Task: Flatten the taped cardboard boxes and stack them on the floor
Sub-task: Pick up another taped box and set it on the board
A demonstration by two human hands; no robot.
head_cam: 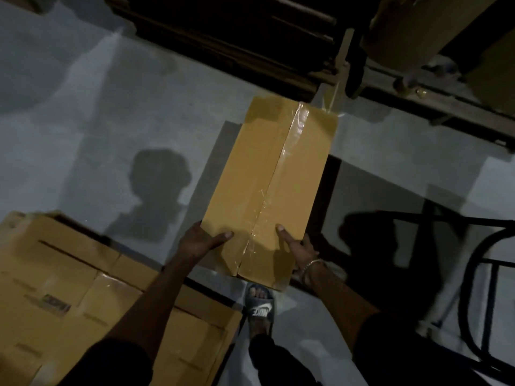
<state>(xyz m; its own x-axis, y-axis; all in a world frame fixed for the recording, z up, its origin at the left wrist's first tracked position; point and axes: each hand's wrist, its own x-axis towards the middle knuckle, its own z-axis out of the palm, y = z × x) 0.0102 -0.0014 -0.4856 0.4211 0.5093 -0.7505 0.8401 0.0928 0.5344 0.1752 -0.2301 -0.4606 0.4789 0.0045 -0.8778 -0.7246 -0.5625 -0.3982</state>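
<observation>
A long tan cardboard box (pixel 259 174) with clear tape along its centre seam is held in the air above the grey floor, its taped face turned up toward me. My left hand (pixel 202 240) grips its near left edge, thumb on top. My right hand (pixel 295 245) grips the near right edge, thumb on the taped face, a metal bracelet on the wrist. Both hands' fingers are hidden under the box. A pile of tan cardboard boxes (pixel 92 296) lies on the floor at the lower left.
Dark wooden pallets or racks (pixel 237 37) run along the top. A black metal chair frame (pixel 487 288) stands at the right. My foot in a black slide sandal (pixel 260 307) is below the box. Grey floor (pixel 97 121) spreads to the left.
</observation>
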